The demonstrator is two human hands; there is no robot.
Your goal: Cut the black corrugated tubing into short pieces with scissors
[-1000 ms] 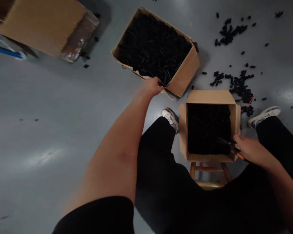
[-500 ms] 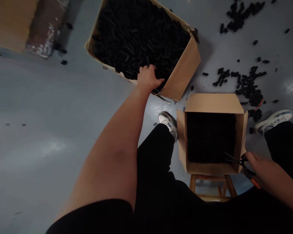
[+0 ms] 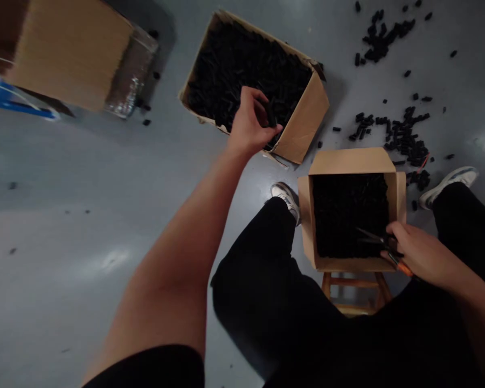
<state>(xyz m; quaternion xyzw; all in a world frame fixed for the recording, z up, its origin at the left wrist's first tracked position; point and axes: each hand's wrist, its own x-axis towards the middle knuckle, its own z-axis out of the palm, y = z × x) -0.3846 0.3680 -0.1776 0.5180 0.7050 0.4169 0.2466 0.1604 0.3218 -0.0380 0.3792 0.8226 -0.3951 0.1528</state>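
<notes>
My left hand (image 3: 250, 124) is over the near edge of a large cardboard box (image 3: 307, 118) filled with small black pieces (image 3: 242, 59). Its fingers and thumb are curled around a short black piece (image 3: 271, 115). My right hand (image 3: 422, 250) grips scissors (image 3: 400, 262) with black and orange handles, their blades parted and pointing left. The blades hang over a smaller open carton (image 3: 351, 160), whose inside is dark with black pieces (image 3: 347, 210).
The smaller carton rests on a wooden stool (image 3: 358, 310) between my legs. Loose black pieces (image 3: 408, 137) lie scattered on the grey floor (image 3: 84, 302) to the right. Another cardboard box (image 3: 73, 51) stands at the upper left, beside a plastic-wrapped brown bundle (image 3: 131, 75).
My left hand has lifted from the pieces in the large box, now with a black piece in its fingers. My right hand and the scissors have shifted left, over the smaller carton. The view has moved.
</notes>
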